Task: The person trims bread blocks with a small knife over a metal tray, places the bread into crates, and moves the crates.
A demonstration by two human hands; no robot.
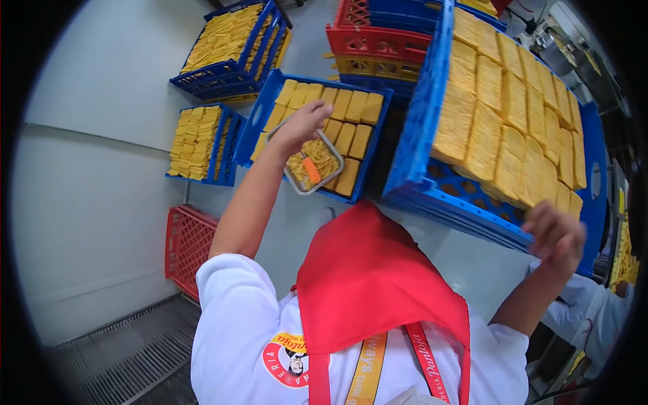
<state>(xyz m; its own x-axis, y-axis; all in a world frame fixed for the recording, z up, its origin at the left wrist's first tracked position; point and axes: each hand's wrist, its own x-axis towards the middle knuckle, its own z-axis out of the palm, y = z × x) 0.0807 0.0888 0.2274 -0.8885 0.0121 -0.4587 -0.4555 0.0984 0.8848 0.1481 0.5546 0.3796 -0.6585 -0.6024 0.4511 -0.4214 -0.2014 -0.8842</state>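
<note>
My left hand (307,125) is stretched out over a clear-walled rectangular container (336,173), fingers extended, with nothing visible in it. Inside the container lie yellow bread trimmings (320,155) and a tool with an orange handle (311,170). The container sits over rows of golden loaves (345,138) in a low blue crate (364,160). On the right, my right hand (557,233) is smeared by motion, its fingers partly bent. It is beside the near corner of a tall blue crate stack (466,214) topped with crustless-looking golden loaves (505,162); contact cannot be made out.
Blue crates of stacked yellow slices (223,37) and more slices (194,142) stand along the left wall. A red crate (189,246) leans there. Red and yellow crates (381,44) are stacked behind. Another person's white sleeve (594,310) shows at right, near a floor grate (128,354) on the opposite side.
</note>
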